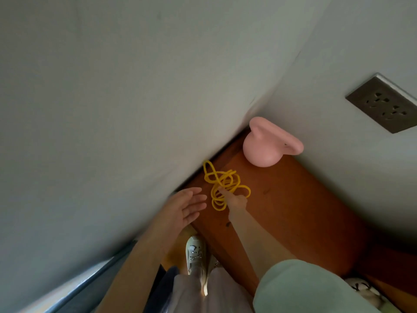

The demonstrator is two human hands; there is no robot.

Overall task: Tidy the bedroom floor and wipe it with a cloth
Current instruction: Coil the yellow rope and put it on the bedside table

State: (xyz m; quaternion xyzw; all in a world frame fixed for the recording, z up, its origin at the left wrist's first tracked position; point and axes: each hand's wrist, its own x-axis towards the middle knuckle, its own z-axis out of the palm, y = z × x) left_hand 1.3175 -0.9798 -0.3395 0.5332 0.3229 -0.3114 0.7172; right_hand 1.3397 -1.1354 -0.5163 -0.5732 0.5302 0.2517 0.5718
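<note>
Single view, head-mounted wide-angle, pointed steeply down into a room corner. Frame is rolled, so the floor (293, 199) runs as a diagonal wedge from bottom centre up to the corner. Left wall (101, 98) fills the upper left, right wall (338, 53) with its socket (383, 102) fills the upper right. Strong lens distortion, edges soft. Camera sits close above the person's own body: both forearms enter from the bottom, a shoe (195, 254) is almost straight below the lens. Hands sit at frame centre, within arm's reach of the corner. No second view, so no overlap.
</note>
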